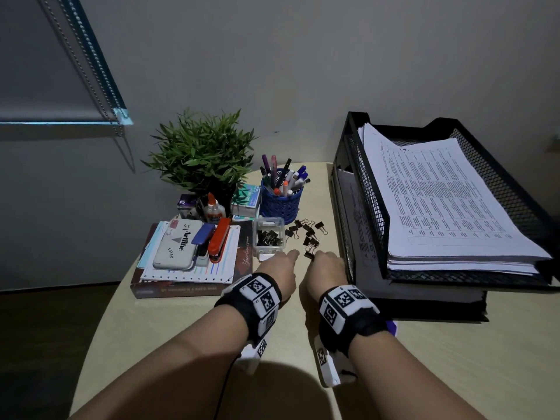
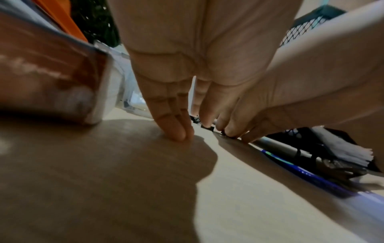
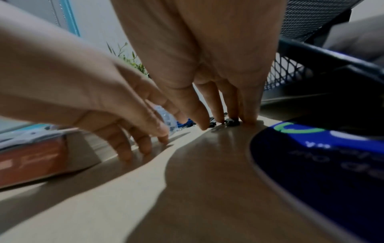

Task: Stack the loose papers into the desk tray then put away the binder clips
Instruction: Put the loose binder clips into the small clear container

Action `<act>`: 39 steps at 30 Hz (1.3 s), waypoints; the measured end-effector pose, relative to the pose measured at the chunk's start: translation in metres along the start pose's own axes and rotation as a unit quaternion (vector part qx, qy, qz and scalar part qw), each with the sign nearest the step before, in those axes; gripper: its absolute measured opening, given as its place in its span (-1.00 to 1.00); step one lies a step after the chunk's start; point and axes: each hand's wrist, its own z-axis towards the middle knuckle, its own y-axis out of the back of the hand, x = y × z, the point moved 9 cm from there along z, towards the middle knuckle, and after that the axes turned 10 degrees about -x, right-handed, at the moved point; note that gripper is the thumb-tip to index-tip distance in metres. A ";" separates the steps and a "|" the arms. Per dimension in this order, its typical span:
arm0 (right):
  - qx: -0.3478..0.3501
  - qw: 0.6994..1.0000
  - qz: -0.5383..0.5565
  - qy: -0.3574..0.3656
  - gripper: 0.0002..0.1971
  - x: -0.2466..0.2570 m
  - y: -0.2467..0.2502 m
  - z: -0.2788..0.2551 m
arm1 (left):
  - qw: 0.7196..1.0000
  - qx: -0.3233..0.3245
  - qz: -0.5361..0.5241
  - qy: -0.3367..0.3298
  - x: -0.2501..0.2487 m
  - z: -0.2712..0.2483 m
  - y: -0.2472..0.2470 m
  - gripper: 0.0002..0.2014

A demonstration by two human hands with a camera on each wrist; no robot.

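Papers [image 1: 448, 204] sit stacked in the mesh desk tray [image 1: 357, 189]; loose binder clips [image 1: 307, 234] lie beside the clear clip box [image 1: 269, 234]. Left hand [image 1: 278, 272] relaxed, fingertips on table; right hand [image 1: 325, 268] touches a clip, grasp unclear

Front of desk: bare tabletop [image 1: 188, 334] lay open below the wrists, free for either hand to pass.
Left side: a book stack [image 1: 188, 268] topped with staplers [image 1: 218, 239] walled the left hand [image 1: 277, 272].
Right side: the mesh desk tray [image 1: 357, 225], full of papers [image 1: 445, 201], stood just beside the right hand [image 1: 325, 272].
Ahead: a clear clip box [image 1: 269, 236], loose binder clips [image 1: 307, 234] and a blue pen cup [image 1: 280, 201] crowded the narrow lane between stack and tray.
Behind those: a potted plant [image 1: 203, 153] closed the back.
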 end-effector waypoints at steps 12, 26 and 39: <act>-0.022 0.999 -0.010 0.025 -0.65 -0.003 -0.005 -0.018 | 0.994 0.011 0.095 -0.055 -0.025 0.010 -0.001 -0.61; -0.013 1.000 0.020 0.000 -0.74 -0.009 -0.008 -0.021 | 0.994 -0.105 -0.021 0.027 0.007 -0.013 0.043 -0.82; -0.087 0.986 0.137 0.030 -0.79 0.042 0.035 -0.003 | 0.974 -0.197 -0.047 0.103 0.056 -0.026 0.075 -0.85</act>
